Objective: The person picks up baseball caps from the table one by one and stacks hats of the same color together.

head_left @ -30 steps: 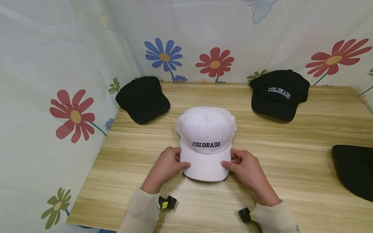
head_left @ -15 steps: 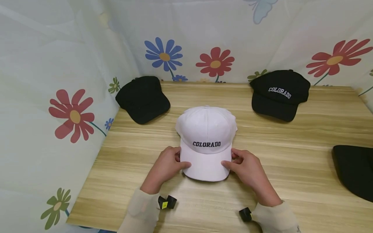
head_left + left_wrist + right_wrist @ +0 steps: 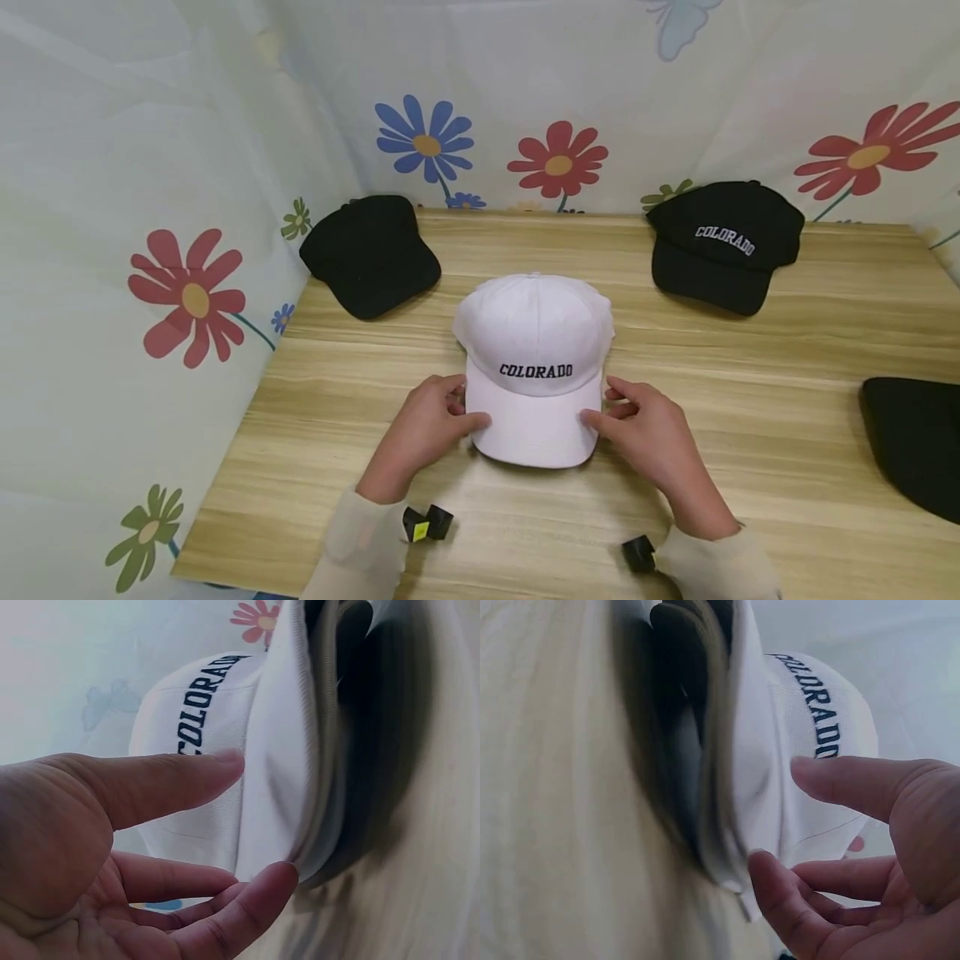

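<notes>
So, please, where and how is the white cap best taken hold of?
Probably pinch the white cap by both side edges of its brim, left hand from the left, right hand from the right: the brim juts toward the near side, its edges lying right beside the hands.

A white cap (image 3: 535, 333) lettered COLORADO sits on the wood-grain table (image 3: 540, 533), its brim (image 3: 534, 433) flanked by the left hand (image 3: 426, 423) and right hand (image 3: 654, 432), thumbs (image 3: 474, 422) over its edges. Beyond lie a left black cap (image 3: 371, 257) and a right black cap (image 3: 726, 247), the latter likewise lettered.
</notes>
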`<state>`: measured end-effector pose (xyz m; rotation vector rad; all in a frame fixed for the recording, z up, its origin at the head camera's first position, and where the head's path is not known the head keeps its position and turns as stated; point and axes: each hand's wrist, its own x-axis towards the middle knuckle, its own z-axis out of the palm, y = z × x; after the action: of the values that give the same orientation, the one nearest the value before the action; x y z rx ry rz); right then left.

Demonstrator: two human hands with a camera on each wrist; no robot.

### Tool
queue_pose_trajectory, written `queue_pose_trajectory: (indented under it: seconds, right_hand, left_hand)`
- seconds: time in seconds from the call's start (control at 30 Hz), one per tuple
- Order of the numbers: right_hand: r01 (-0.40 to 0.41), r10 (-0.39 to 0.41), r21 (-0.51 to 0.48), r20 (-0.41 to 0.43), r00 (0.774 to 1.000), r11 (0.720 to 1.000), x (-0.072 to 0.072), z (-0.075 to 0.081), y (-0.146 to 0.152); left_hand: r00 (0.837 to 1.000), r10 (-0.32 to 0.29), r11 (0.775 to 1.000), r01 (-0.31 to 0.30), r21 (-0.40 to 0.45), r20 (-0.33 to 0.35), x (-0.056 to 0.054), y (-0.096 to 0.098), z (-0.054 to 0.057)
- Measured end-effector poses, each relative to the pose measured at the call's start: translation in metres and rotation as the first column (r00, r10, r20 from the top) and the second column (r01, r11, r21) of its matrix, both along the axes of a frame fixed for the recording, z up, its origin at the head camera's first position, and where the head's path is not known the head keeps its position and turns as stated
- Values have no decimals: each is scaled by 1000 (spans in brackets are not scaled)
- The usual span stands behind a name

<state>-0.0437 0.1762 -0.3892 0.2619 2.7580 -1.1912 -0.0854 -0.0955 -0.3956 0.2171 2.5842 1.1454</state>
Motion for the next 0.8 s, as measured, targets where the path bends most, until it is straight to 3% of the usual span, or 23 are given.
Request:
queue_pose_trajectory:
  seconds: [0.2,0.37,0.57,0.7,0.8]
  right_hand:
    - [44,-43,5,-154,987,999,2,11,-5]
    - [27,-31,-23,-203,979,999,4,27,-19]
    - [-77,57,-73,-247,967,994,-2,42,-39]
    - [-180,134,-121,-314,940,976,-12,46,-54]
    - [-268,204,-127,-376,904,955,-21,49,-68]
  left_hand:
    - [1000,23,1000,-23,-17,-11,0,-5,8]
    - [999,47,999,-47,-20,-6,-5,-13,13]
    - [997,68,997,-70,-45,-39,-16,-22,19]
    - [996,62,996,-66,-62,-66,-24,-29,25]
    - [995,59,995,-65,-76,-79,-31,-35,28]
